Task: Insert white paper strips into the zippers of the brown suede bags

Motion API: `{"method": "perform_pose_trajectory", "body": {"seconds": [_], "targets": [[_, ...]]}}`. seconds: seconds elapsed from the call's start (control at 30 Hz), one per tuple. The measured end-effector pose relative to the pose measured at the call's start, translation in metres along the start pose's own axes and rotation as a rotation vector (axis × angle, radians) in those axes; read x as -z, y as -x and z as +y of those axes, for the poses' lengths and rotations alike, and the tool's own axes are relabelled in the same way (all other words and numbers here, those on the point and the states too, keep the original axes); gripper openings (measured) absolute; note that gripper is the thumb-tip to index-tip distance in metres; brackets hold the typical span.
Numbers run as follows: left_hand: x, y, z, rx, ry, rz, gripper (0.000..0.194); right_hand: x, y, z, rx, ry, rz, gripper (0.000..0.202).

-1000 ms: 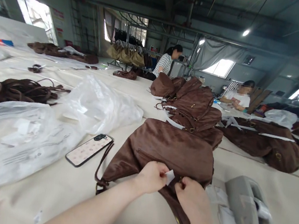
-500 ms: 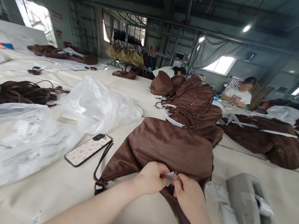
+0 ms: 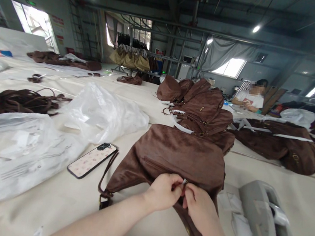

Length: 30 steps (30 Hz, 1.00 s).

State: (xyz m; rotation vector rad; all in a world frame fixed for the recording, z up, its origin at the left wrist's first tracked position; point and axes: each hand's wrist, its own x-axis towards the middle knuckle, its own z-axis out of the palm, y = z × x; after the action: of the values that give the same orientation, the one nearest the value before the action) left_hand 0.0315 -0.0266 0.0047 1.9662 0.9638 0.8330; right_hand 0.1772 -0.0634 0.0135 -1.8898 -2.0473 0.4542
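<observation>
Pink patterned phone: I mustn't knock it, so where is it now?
In the head view, left of centre, the phone lies between crumpled clear plastic and the brown suede-like bag.

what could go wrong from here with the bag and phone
The small pale piece in the left hand might slip, since so little of it shows. The strap of the brown bag lies close beside the phone, so a tug on the bag could nudge or snag it.
</observation>
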Motion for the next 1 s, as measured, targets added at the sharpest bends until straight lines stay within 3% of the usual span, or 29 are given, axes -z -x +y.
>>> {"method": "perform_pose_trajectory", "body": {"seconds": [0.13, 0.3, 0.43, 0.6, 0.77, 1.0], "targets": [[-0.003, -0.002, -0.004, 0.030, -0.027, 0.051, 0.026, -0.002, 0.001, 0.002, -0.017, -0.089, -0.014, 0.023], [-0.006, -0.007, -0.011, 0.101, 0.054, 0.075, 0.021, -0.001, 0.000, 0.005, -0.202, -0.326, -0.102, 0.032], [-0.006, -0.010, -0.011, 0.237, 0.238, 0.046, 0.016, -0.003, -0.004, 0.007, -0.354, -0.428, -0.147, 0.033], [-0.007, -0.012, -0.010, 0.333, 0.464, 0.019, 0.014, -0.005, -0.006, 0.003, -0.341, -0.618, -0.131, 0.031], [-0.005, -0.008, -0.011, 0.178, 0.239, 0.064, 0.016, 0.003, -0.004, -0.002, -0.245, -0.525, 0.008, 0.031], [0.004, -0.001, -0.004, -0.093, -0.199, 0.157, 0.020, 0.004, -0.003, -0.002, -0.244, -0.584, 0.058, 0.028]]}}
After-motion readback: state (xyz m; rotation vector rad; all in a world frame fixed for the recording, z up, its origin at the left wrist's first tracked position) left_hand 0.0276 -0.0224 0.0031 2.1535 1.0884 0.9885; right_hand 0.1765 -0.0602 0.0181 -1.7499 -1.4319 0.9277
